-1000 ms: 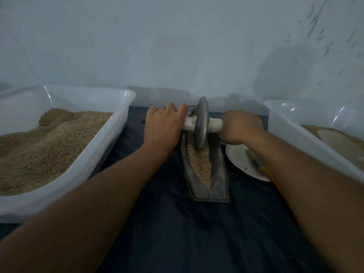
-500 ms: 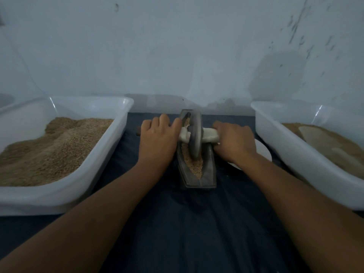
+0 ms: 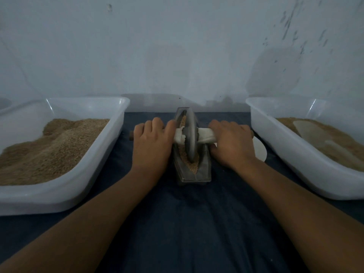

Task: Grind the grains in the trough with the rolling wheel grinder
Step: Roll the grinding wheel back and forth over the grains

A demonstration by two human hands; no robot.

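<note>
A grey metal wheel grinder (image 3: pixel 190 134) stands upright in a narrow boat-shaped trough (image 3: pixel 204 170) on the dark cloth. Tan grains (image 3: pixel 194 167) fill the trough under and in front of the wheel. A handle wrapped in white cloth (image 3: pixel 204 134) runs through the wheel's centre. My left hand (image 3: pixel 152 142) grips the handle left of the wheel, its dark wooden end sticking out beyond my knuckles. My right hand (image 3: pixel 232 143) grips the handle on the right side. The wheel sits near the middle of the trough.
A large white plastic tub (image 3: pixel 110 146) heaped with tan grain stands at the left. A second white tub (image 3: pixel 279 146) at the right holds grain and a pale scoop (image 3: pixel 309 133). A white plate (image 3: pixel 260 150) peeks out behind my right hand. A pale wall rises close behind.
The wheel has rolled from the far end of the trough toward me, both hands staying on the handle. The view has also shifted, so the trough appears shorter.
</note>
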